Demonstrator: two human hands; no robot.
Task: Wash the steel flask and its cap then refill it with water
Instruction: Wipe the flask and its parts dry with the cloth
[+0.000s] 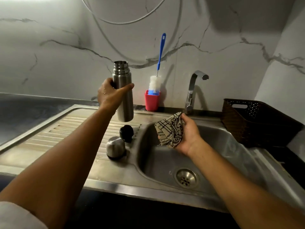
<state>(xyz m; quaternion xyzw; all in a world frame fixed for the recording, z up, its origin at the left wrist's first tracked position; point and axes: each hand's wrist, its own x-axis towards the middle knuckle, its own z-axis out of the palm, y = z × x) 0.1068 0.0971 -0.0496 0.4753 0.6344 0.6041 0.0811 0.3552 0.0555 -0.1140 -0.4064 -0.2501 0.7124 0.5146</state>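
Left sleeve: pale fabric at bottom-left corner, bare forearm runs up from it.
Left hand: fingers and thumb wrapped round the body of the steel flask, water beads on the knuckles.
Flask position: held upright in the air above the drainboard, mouth open, nothing screwed on.
Flask build: brushed stainless cylinder, stepped threaded neck, flat base. Inside not visible.
Right hand: palm up over the sink basin, fingers curled round a bunched cloth.
Cloth: thin woven fabric, beige with dark check lines, crumpled, limp.
Steel cap: domed steel cup, mouth down on the drainboard near the basin edge.
Black stopper: dark plastic plug, just behind the cap, on the ribs.
Drainboard surface: ribbed pressed steel, a few droplets by the cap.
Tap: chrome gooseneck, no stream that I can make out.
Bottle brush: blue handle, white bristles, standing in a red cup, not in use.
Progress: disassembly done. Looks like the wipe stage on the flask's outside, but wash or dry I can't tell.
Left: refill and reassembly, at least.
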